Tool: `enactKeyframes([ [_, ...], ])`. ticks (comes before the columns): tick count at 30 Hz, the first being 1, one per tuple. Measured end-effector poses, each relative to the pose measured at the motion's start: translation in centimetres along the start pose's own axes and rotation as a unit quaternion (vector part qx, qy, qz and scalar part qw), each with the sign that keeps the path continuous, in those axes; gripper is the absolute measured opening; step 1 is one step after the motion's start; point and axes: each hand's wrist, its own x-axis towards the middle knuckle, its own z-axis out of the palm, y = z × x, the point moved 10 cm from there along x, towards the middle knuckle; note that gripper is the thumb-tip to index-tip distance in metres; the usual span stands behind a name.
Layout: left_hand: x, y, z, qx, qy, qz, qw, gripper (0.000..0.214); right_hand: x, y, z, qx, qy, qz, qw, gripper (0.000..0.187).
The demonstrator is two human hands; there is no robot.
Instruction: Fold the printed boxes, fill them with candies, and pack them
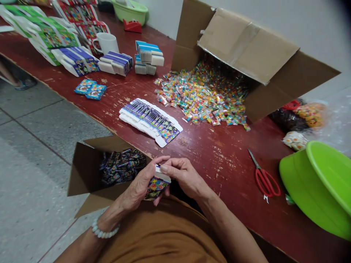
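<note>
Left hand: your left hand (pixel 138 188) is closed around the small box (pixel 157 185), cupping it from below and from the side.
Right hand: your right hand (pixel 186 179) pinches the white upper edge of the same box with thumb and fingertips.
Location of box: it is held between both hands, close to your body, off the near edge of the counter (pixel 219 153) and just beside the open carton (pixel 82 171) of dark packets.
Risk, grip: the box looks thin. In my judgement a hard squeeze from the left hand could crease it, and a pull on the white edge could tear the flap.
Risk, drop: nothing lies under the box but your lap. A slip there could send it to the floor (pixel 33 128).
Risk, tools: the red scissors (pixel 263 177) lie loose on your right, near the green basin (pixel 318 186). A careless reach could catch the blades.
Surface: red-painted counter, worn and chipped. It carries a fanned stack of flat boxes (pixel 150 120), a pile of wrapped sweets (pixel 203 96) spilling from a tipped big carton (pixel 246 47), further box stacks and a white mug (pixel 106 42).
Room: grey tiled floor on the left, pale wall behind the counter.
</note>
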Motion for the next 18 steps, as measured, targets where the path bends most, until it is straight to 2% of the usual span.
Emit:
enactKeyframes([
  [2, 0.1, 0.1, 0.1, -0.016, 0.002, 0.012, 1.000, 0.068, 0.1, 0.0, -0.2, 0.008, 0.012, -0.013, 1.000, 0.039],
  [7, 0.4, 0.1, -0.6, -0.071, 0.019, 0.022, 0.997, 0.064, -0.4, -1.5, -0.8, -0.033, 0.077, -0.110, 0.990, 0.025],
  [9, 0.4, 0.2, -1.0, -0.092, 0.034, 0.024, 0.995, 0.060, -0.6, -1.6, -0.9, -0.049, 0.089, -0.130, 0.986, 0.028],
  [12, 0.4, 0.4, -1.1, -0.134, 0.044, 0.023, 0.990, 0.057, -0.9, -1.3, -2.0, -0.058, 0.146, -0.147, 0.977, 0.042],
  [14, 0.5, 0.7, -0.9, -0.163, 0.046, 0.023, 0.985, 0.054, -1.0, -1.0, -2.6, -0.069, 0.174, -0.149, 0.971, 0.038],
  [18, 0.5, 1.1, -1.0, -0.203, 0.066, 0.030, 0.977, 0.053, -1.0, -0.7, -2.3, -0.108, 0.181, -0.148, 0.966, 0.028],
])
